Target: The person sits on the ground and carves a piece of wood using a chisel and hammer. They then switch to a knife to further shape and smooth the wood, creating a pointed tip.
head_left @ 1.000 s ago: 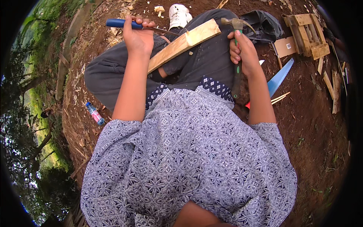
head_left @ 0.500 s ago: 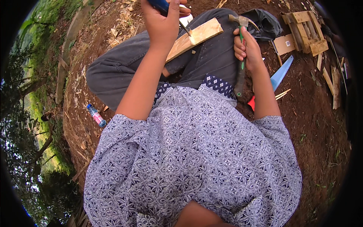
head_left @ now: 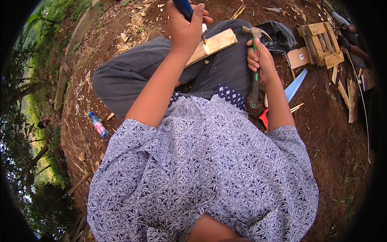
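My left hand (head_left: 184, 29) is closed around the blue handle of a chisel (head_left: 184, 8). The chisel's tip meets the upper face of a pale wooden board (head_left: 219, 42), where a light notch shows. That board lies slantwise across my crossed legs in dark trousers, its near end partly behind my left forearm. My right hand (head_left: 261, 60) grips a claw hammer (head_left: 254, 78) by its green and black handle. The hammer's head points up, over my right knee, apart from the chisel. A small wood chip (head_left: 207, 62) rests on the trousers below the board.
To the right lie a handsaw (head_left: 295, 85) with blue blade and red handle, a black plastic bag (head_left: 280, 37), cardboard (head_left: 298, 57) and a small wooden frame (head_left: 322, 42). Wood strips (head_left: 351, 101) are beyond. A plastic bottle (head_left: 98, 124) lies left. Another person's arm (head_left: 356, 51) shows far right.
My left hand and the chisel have shifted slightly right and down in view. The hammer stays raised at about the same place. Another person's arms have come into sight at the far right.
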`<action>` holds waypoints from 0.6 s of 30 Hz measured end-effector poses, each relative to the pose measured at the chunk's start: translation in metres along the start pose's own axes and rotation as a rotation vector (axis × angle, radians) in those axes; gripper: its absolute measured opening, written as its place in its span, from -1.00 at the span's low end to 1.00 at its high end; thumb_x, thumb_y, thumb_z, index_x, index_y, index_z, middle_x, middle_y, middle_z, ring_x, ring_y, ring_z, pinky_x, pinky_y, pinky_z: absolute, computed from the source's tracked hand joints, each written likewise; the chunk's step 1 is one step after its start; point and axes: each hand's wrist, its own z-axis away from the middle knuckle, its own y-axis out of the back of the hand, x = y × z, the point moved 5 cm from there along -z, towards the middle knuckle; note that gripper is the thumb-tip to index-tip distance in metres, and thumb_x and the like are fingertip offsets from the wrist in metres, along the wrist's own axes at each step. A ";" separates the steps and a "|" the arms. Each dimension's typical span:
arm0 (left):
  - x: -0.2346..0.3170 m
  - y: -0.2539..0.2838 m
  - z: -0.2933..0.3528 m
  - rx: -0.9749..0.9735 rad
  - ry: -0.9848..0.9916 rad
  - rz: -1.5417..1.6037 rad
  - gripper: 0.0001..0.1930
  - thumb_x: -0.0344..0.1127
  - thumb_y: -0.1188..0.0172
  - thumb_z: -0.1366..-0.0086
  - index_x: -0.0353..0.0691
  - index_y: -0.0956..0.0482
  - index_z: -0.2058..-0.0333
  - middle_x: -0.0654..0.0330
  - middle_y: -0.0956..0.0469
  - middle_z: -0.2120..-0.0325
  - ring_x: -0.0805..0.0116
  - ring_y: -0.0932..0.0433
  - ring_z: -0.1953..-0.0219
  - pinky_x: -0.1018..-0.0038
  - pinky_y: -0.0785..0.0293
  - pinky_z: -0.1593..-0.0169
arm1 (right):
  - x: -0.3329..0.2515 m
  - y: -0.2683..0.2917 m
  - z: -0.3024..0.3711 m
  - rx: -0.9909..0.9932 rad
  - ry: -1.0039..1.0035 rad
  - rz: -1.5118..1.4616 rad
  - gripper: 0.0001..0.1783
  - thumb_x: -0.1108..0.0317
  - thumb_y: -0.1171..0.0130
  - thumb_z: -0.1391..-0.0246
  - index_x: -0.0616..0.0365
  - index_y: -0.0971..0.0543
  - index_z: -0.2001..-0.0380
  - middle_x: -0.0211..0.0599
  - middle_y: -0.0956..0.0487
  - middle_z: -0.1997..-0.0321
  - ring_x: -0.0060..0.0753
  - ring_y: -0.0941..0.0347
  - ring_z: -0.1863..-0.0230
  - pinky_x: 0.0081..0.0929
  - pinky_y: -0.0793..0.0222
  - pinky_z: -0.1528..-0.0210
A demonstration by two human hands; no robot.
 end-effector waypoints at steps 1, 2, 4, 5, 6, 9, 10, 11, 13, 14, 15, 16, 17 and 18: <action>0.002 -0.001 0.001 -0.001 -0.014 0.017 -0.70 -0.40 -0.22 -0.46 -0.27 -0.24 0.04 0.16 -0.55 0.43 0.38 -0.66 0.46 0.46 -0.64 0.35 | 0.000 0.000 0.000 0.008 0.002 0.007 -0.57 -0.06 0.13 -0.52 0.12 -0.45 0.10 -0.61 -0.16 0.68 -0.74 -0.06 0.77 -0.64 -0.09 0.72; 0.004 -0.002 0.001 -0.003 -0.029 0.034 -0.70 -0.39 -0.23 -0.46 -0.28 -0.25 0.05 0.16 -0.55 0.43 0.38 -0.66 0.46 0.46 -0.64 0.35 | 0.000 0.000 0.001 0.015 0.005 0.014 -0.57 -0.05 0.13 -0.52 0.12 -0.45 0.09 -0.61 -0.16 0.68 -0.74 -0.06 0.77 -0.64 -0.09 0.72; 0.007 -0.002 0.003 -0.008 -0.021 -0.010 -0.70 -0.38 -0.24 -0.45 -0.28 -0.26 0.06 0.16 -0.54 0.42 0.39 -0.66 0.46 0.46 -0.64 0.35 | 0.000 0.000 0.001 0.014 0.011 0.009 -0.57 -0.05 0.13 -0.52 0.12 -0.45 0.09 -0.61 -0.16 0.68 -0.74 -0.05 0.77 -0.64 -0.09 0.72; 0.008 -0.002 0.003 -0.011 -0.017 -0.032 -0.70 -0.37 -0.25 -0.44 -0.28 -0.27 0.07 0.16 -0.54 0.42 0.39 -0.67 0.46 0.45 -0.64 0.35 | 0.000 0.000 0.001 0.014 0.015 0.006 -0.57 -0.05 0.12 -0.52 0.13 -0.45 0.09 -0.61 -0.16 0.68 -0.73 -0.05 0.77 -0.64 -0.09 0.72; 0.007 -0.002 0.003 -0.002 -0.015 0.000 -0.70 -0.36 -0.26 -0.44 -0.28 -0.28 0.07 0.17 -0.54 0.43 0.39 -0.67 0.47 0.45 -0.64 0.35 | 0.000 -0.001 0.001 0.016 0.010 0.007 -0.57 -0.05 0.12 -0.52 0.13 -0.45 0.09 -0.61 -0.16 0.68 -0.73 -0.05 0.76 -0.64 -0.09 0.72; 0.007 -0.005 0.003 -0.009 -0.011 0.019 -0.70 -0.32 -0.27 -0.44 -0.26 -0.30 0.09 0.19 -0.54 0.44 0.39 -0.67 0.47 0.44 -0.63 0.37 | 0.000 -0.001 0.001 0.036 0.000 0.019 -0.57 -0.05 0.11 -0.52 0.13 -0.45 0.09 -0.61 -0.16 0.69 -0.73 -0.05 0.76 -0.63 -0.08 0.73; 0.008 -0.006 0.004 -0.033 -0.008 -0.025 -0.70 -0.31 -0.27 -0.44 -0.26 -0.31 0.09 0.20 -0.54 0.44 0.40 -0.67 0.47 0.44 -0.62 0.37 | -0.001 0.000 0.001 0.041 0.005 0.022 -0.57 -0.05 0.11 -0.51 0.12 -0.45 0.09 -0.61 -0.16 0.69 -0.73 -0.05 0.77 -0.64 -0.08 0.73; 0.010 -0.007 0.003 -0.058 -0.006 -0.069 -0.70 -0.29 -0.27 -0.44 -0.25 -0.31 0.10 0.21 -0.55 0.45 0.40 -0.68 0.47 0.43 -0.62 0.37 | -0.001 0.000 0.002 0.046 0.009 0.025 -0.57 -0.05 0.11 -0.51 0.12 -0.45 0.09 -0.61 -0.16 0.69 -0.73 -0.05 0.77 -0.64 -0.08 0.73; 0.011 -0.008 0.004 -0.047 -0.017 -0.113 -0.69 -0.26 -0.27 -0.45 -0.24 -0.32 0.09 0.22 -0.55 0.45 0.41 -0.68 0.47 0.43 -0.61 0.38 | -0.001 0.000 0.002 0.051 0.015 0.025 -0.57 -0.06 0.11 -0.51 0.12 -0.44 0.09 -0.61 -0.15 0.69 -0.73 -0.05 0.77 -0.64 -0.07 0.73; 0.009 -0.008 0.003 -0.040 -0.022 -0.140 -0.69 -0.26 -0.27 -0.45 -0.25 -0.32 0.08 0.22 -0.55 0.45 0.40 -0.68 0.47 0.43 -0.61 0.38 | 0.000 0.000 0.002 0.053 0.018 0.024 -0.57 -0.06 0.11 -0.51 0.11 -0.44 0.09 -0.61 -0.15 0.69 -0.73 -0.05 0.77 -0.64 -0.07 0.73; 0.008 -0.008 0.003 -0.033 -0.026 -0.165 -0.69 -0.26 -0.27 -0.45 -0.25 -0.32 0.08 0.21 -0.56 0.45 0.40 -0.68 0.47 0.43 -0.61 0.38 | 0.000 0.000 0.002 0.056 0.022 0.024 -0.57 -0.06 0.11 -0.51 0.11 -0.44 0.09 -0.61 -0.15 0.69 -0.73 -0.04 0.77 -0.64 -0.07 0.73; 0.007 -0.009 0.003 -0.031 -0.043 -0.131 -0.69 -0.26 -0.27 -0.45 -0.25 -0.32 0.08 0.21 -0.55 0.45 0.40 -0.68 0.48 0.43 -0.61 0.39 | 0.000 0.000 0.002 0.058 0.023 0.023 -0.57 -0.07 0.11 -0.51 0.11 -0.44 0.09 -0.61 -0.15 0.69 -0.73 -0.04 0.77 -0.64 -0.07 0.73; 0.006 -0.009 0.003 -0.028 -0.061 -0.097 -0.69 -0.26 -0.27 -0.45 -0.25 -0.32 0.08 0.22 -0.55 0.46 0.39 -0.68 0.48 0.44 -0.61 0.39 | 0.001 0.000 0.002 0.061 0.025 0.022 -0.57 -0.07 0.11 -0.51 0.11 -0.44 0.09 -0.61 -0.15 0.69 -0.73 -0.04 0.77 -0.65 -0.06 0.73; 0.008 -0.009 0.002 -0.026 -0.079 -0.066 -0.69 -0.26 -0.27 -0.45 -0.25 -0.32 0.08 0.22 -0.55 0.46 0.39 -0.68 0.49 0.44 -0.61 0.40 | 0.001 -0.001 0.002 0.062 0.026 0.020 -0.57 -0.07 0.11 -0.51 0.11 -0.44 0.09 -0.61 -0.15 0.69 -0.73 -0.04 0.77 -0.65 -0.06 0.73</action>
